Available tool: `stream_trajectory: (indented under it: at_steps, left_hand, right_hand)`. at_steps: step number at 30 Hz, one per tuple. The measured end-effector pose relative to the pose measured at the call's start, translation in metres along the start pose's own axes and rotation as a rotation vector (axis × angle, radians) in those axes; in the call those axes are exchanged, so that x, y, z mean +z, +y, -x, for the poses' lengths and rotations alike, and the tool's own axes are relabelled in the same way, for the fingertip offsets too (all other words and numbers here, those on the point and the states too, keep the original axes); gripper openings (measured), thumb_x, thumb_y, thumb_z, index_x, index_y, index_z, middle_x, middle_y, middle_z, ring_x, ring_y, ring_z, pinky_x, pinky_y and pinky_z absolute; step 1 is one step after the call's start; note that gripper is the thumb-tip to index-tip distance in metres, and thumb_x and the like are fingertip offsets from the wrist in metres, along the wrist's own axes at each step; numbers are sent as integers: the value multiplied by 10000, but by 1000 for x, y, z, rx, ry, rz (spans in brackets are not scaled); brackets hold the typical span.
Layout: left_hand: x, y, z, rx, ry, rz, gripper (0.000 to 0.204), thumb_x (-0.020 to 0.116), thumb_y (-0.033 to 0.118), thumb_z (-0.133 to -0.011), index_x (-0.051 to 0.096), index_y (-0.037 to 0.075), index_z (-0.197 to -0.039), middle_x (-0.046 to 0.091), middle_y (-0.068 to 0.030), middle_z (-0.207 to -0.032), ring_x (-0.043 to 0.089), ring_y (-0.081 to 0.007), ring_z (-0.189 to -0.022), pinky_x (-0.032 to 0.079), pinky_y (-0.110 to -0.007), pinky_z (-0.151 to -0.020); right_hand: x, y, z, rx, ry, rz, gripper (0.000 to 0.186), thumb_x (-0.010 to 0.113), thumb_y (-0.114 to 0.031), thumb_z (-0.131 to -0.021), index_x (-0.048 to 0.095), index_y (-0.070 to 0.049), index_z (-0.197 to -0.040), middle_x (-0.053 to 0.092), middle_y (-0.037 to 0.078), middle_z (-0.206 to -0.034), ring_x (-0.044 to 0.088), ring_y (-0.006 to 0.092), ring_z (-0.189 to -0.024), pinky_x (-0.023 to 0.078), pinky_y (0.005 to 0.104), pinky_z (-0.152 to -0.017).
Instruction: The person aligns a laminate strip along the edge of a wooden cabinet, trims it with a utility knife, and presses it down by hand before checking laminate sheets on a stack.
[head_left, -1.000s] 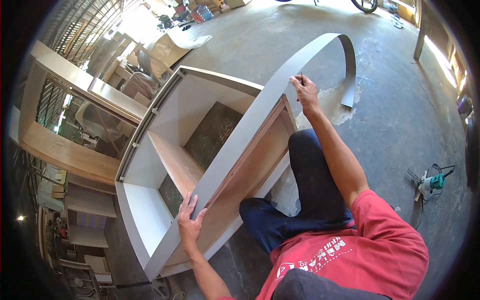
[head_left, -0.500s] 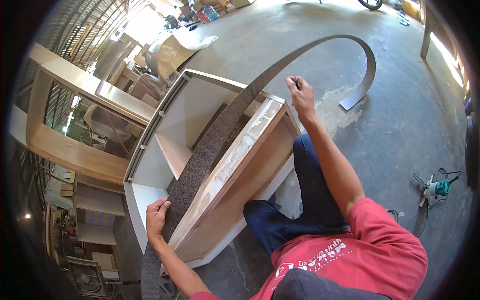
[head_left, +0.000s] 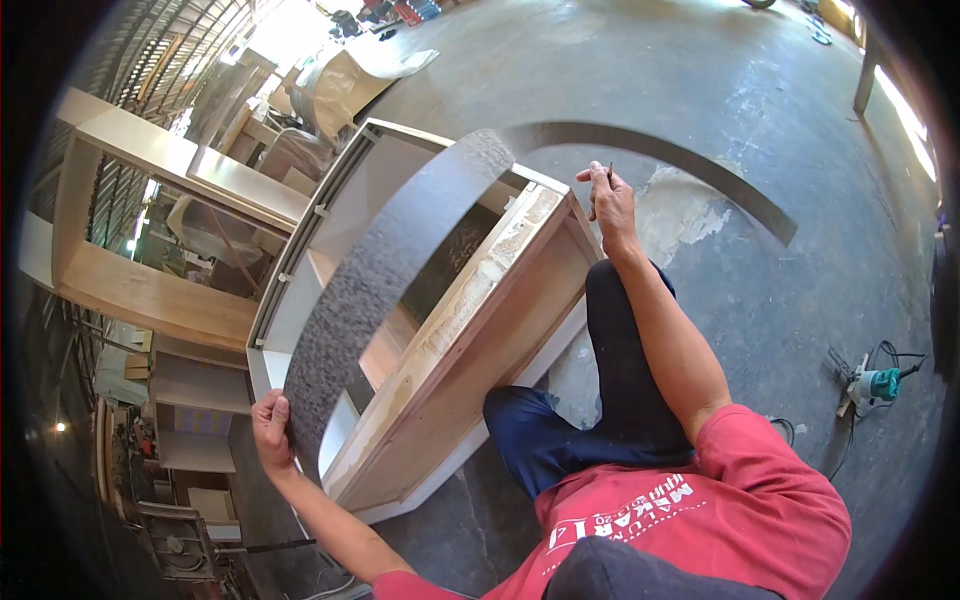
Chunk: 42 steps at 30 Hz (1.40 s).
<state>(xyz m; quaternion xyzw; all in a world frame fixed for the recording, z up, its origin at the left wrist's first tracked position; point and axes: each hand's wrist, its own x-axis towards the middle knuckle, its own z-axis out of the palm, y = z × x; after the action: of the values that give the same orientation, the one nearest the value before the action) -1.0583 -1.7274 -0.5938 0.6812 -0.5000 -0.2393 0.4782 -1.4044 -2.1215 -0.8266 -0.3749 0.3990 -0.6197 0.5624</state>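
Left hand [head_left: 272,432] grips the lower end of a long grey laminate strip [head_left: 380,270] arching over an open white cabinet carcass [head_left: 470,350] lying on the concrete floor [head_left: 700,90], its compartments bare, while the right hand [head_left: 610,205] pinches the strip's upper edge.

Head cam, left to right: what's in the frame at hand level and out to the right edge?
Left hand gripping the end of the long grey laminate strip → open cabinet carcass → right hand pinching the strip → green power tool on the concrete floor.
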Motion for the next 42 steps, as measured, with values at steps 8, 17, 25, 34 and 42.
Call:
stream_trajectory:
  at_steps: [8, 17, 25, 34, 42]
  left_hand:
    - [-2, -54, 3, -189, 160, -294, 316, 615, 222, -967, 592, 1, -743, 452, 54, -672, 384, -39, -662, 318, -236, -581]
    - [19, -149, 26, -251, 356, -609, 281, 650, 238, -935, 683, -40, -962, 680, -60, -808, 588, -110, -755, 476, -262, -746]
    - [34, -173, 29, -270, 406, -682, 338, 617, 276, -949, 689, -45, -1026, 715, -147, -925, 652, -201, -873, 487, -319, -836]
    - [38, -165, 27, -325, 410, -739, 370, 596, 297, -960, 680, -55, -1034, 712, -177, -923, 655, -224, -858, 483, -329, -835]
    - [40, -159, 26, -336, 399, -763, 360, 593, 303, -961, 676, -44, -1011, 687, -197, -848, 624, -256, -753, 483, -348, -770]
  right_hand:
    - [-9, -6, -2, -3, -68, 99, 374, 522, -344, -1011, 702, -45, -875, 398, -61, -569, 353, 43, -507, 330, 256, -462]
    - [20, -34, 44, -646, -244, 734, 178, 595, -138, -904, 692, -50, -1025, 677, 147, -1086, 628, 289, -1051, 478, 416, -889]
    - [58, -21, 121, -925, -893, 1098, 439, 583, -118, -869, 573, 24, -1285, 525, 169, -1406, 443, 319, -1357, 287, 458, -1168]
    - [56, -22, 119, -886, -814, 962, 393, 580, -88, -817, 627, 30, -1188, 568, 184, -1347, 484, 302, -1321, 304, 474, -1150]
    - [47, -24, 99, -891, -686, 1093, 370, 614, -136, -882, 615, -10, -1229, 578, 136, -1345, 476, 287, -1322, 321, 455, -1147]
